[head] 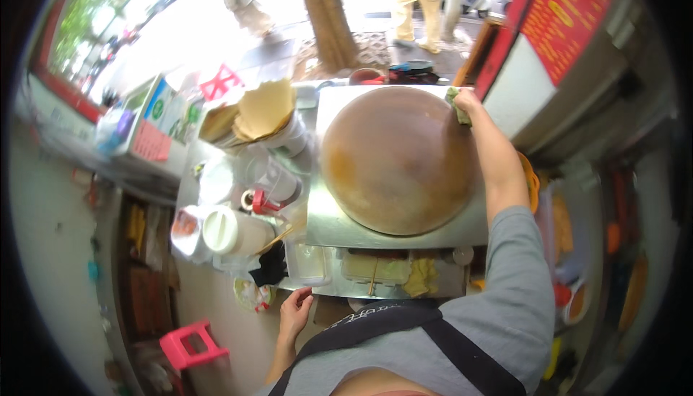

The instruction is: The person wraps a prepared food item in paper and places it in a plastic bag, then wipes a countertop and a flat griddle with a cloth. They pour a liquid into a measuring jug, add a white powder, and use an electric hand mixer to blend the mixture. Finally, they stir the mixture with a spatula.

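Note:
My right hand grips a crumpled green cloth at the far right rim of a large round griddle plate. The plate's brown surface has orange-brown patches. It sits on a stainless steel counter. Near my body, my left hand hangs with loosely bent fingers, thumb apart, and nothing in it. Just beyond those fingers stands a clear plastic tub. A shallow container with a thin wooden stick across it and a yellow-green cloth lie on the ledge below the griddle.
Left of the griddle stand a white lidded jug, a clear pitcher and brown paper bags. A pink stool is on the floor. A red sign with writing hangs at right. People walk outside past a tree trunk.

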`<act>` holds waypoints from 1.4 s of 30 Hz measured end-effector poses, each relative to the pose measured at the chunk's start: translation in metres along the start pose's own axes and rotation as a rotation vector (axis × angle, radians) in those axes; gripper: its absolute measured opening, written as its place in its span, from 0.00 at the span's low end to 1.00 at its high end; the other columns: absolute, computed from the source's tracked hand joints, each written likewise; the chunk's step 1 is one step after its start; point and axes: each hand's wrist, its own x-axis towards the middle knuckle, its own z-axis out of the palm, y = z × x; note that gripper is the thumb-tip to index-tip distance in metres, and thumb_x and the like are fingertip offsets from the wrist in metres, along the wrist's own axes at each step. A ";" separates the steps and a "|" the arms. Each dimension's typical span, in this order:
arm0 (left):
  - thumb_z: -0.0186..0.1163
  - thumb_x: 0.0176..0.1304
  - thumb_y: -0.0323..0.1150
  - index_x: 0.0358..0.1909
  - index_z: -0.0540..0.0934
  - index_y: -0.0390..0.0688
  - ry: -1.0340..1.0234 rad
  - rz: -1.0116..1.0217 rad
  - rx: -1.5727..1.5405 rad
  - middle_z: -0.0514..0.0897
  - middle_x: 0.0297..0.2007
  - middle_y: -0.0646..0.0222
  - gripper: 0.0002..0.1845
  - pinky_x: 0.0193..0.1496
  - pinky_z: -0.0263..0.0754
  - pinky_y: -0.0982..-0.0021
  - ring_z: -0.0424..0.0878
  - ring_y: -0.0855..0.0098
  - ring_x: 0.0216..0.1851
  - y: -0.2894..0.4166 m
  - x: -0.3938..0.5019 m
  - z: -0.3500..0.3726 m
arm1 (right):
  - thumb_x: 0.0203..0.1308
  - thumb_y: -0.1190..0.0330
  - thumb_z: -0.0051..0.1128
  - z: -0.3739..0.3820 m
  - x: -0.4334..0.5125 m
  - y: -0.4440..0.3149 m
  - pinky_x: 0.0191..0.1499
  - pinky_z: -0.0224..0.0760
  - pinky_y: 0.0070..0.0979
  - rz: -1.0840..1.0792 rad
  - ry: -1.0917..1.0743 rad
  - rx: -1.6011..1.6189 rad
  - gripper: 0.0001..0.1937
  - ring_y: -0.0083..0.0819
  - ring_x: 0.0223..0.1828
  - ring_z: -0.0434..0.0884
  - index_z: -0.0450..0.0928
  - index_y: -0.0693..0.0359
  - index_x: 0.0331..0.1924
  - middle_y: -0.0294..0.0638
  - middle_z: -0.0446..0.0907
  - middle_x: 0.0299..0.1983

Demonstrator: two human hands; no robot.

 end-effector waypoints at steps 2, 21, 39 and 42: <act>0.57 0.60 0.29 0.47 0.76 0.36 0.005 -0.044 0.006 0.82 0.43 0.61 0.15 0.48 0.73 0.73 0.80 0.72 0.44 0.011 -0.008 0.005 | 0.52 0.65 0.45 0.008 0.027 -0.039 0.48 0.71 0.37 -0.131 -0.063 -0.156 0.18 0.44 0.49 0.78 0.78 0.66 0.43 0.54 0.78 0.46; 0.56 0.61 0.30 0.50 0.74 0.38 0.257 -0.016 -0.179 0.79 0.43 0.67 0.16 0.52 0.69 0.73 0.76 0.75 0.47 -0.017 -0.019 0.010 | 0.47 0.63 0.49 0.170 -0.133 -0.311 0.44 0.71 0.31 -1.204 -0.663 -0.784 0.15 0.39 0.40 0.80 0.81 0.57 0.38 0.46 0.81 0.38; 0.71 0.40 0.47 0.64 0.63 0.59 0.468 -0.031 -0.069 0.55 0.61 0.44 0.45 0.64 0.49 0.49 0.51 0.43 0.64 -0.027 0.174 0.031 | 0.46 0.71 0.48 0.155 -0.286 -0.254 0.50 0.67 0.39 -1.114 -0.482 -0.559 0.14 0.49 0.45 0.72 0.80 0.51 0.38 0.49 0.74 0.43; 0.71 0.39 0.47 0.64 0.62 0.59 0.462 0.015 -0.113 0.55 0.61 0.45 0.46 0.63 0.49 0.50 0.51 0.44 0.64 -0.030 0.179 0.027 | 0.43 0.75 0.48 0.146 -0.320 -0.238 0.50 0.67 0.39 -1.163 -0.430 -0.433 0.13 0.49 0.46 0.70 0.78 0.54 0.36 0.48 0.73 0.43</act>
